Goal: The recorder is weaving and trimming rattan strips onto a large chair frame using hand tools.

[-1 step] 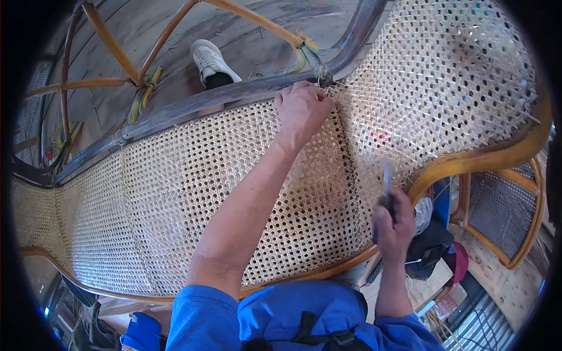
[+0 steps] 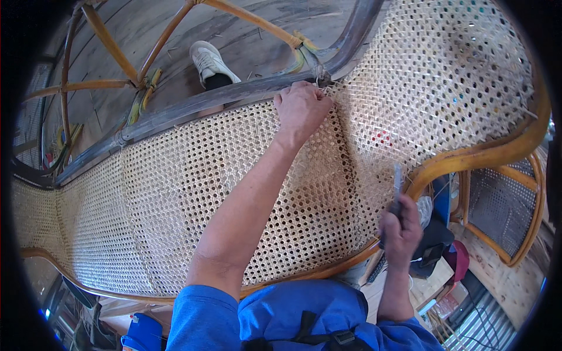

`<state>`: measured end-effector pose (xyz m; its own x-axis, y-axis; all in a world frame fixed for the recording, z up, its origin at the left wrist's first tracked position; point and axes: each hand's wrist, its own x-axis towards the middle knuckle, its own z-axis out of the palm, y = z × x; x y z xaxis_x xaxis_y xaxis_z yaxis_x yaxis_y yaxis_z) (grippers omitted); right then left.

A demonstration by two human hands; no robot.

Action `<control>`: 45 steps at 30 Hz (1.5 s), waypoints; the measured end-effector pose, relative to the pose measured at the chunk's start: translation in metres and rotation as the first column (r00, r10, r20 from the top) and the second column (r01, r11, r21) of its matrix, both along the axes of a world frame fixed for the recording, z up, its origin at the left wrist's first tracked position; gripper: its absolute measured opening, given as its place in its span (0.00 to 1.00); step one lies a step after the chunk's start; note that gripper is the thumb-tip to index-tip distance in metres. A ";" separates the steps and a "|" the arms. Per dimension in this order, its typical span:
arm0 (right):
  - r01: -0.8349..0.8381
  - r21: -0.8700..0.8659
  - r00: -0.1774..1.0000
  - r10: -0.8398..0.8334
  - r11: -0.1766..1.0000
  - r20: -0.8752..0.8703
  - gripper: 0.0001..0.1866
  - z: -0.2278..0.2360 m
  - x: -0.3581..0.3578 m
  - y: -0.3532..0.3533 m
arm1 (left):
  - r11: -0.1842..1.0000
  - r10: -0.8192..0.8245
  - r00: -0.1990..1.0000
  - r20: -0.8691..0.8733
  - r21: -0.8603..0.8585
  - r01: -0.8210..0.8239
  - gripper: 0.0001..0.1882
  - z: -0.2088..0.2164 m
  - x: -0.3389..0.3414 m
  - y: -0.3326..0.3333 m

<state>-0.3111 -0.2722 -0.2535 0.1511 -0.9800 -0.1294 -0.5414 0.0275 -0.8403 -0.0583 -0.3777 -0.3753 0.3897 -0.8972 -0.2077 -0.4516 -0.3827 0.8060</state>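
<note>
A long panel of woven cane webbing [image 2: 193, 193] stretches across a curved rattan frame in front of me. My left hand [image 2: 304, 108] is at its far edge, beside the dark rail [image 2: 193, 104], with the fingers closed in a pinch near a bound joint [image 2: 321, 75]. What they pinch is hidden under the hand. Over the near right side of the webbing, my right hand [image 2: 401, 231] is wrapped round the dark handle of a knife-like tool. The tool's narrow metal blade [image 2: 397, 177] points away from me, and I cannot tell whether it touches the webbing.
The yellow-brown rattan rim [image 2: 468, 161] curves round on the right. Behind it stands another cane-panelled rattan piece [image 2: 502, 202]. Rattan struts [image 2: 111, 44] cross beyond the dark rail, where a white shoe [image 2: 208, 60] shows. A blue container [image 2: 143, 333] sits at the lower left.
My right hand has shifted slightly right and toward me with the tool, its blade now showing more sharply. The left hand stays at the far edge.
</note>
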 end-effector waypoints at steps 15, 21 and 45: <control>0.182 0.080 0.973 -0.168 0.980 -0.159 0.19 -0.004 -0.092 0.082 | 0.973 -0.105 0.985 0.139 0.220 0.073 0.18 0.004 -0.003 -0.017; 0.067 0.101 0.997 -0.070 0.993 0.026 0.19 0.044 -0.042 0.031 | 0.998 -0.055 0.986 0.155 0.028 0.052 0.17 -0.006 -0.007 -0.001; -0.503 0.497 -0.097 0.525 0.707 -0.845 0.17 0.015 0.165 -0.163 | 0.996 0.075 0.994 0.085 0.040 -0.079 0.16 -0.009 -0.013 -0.002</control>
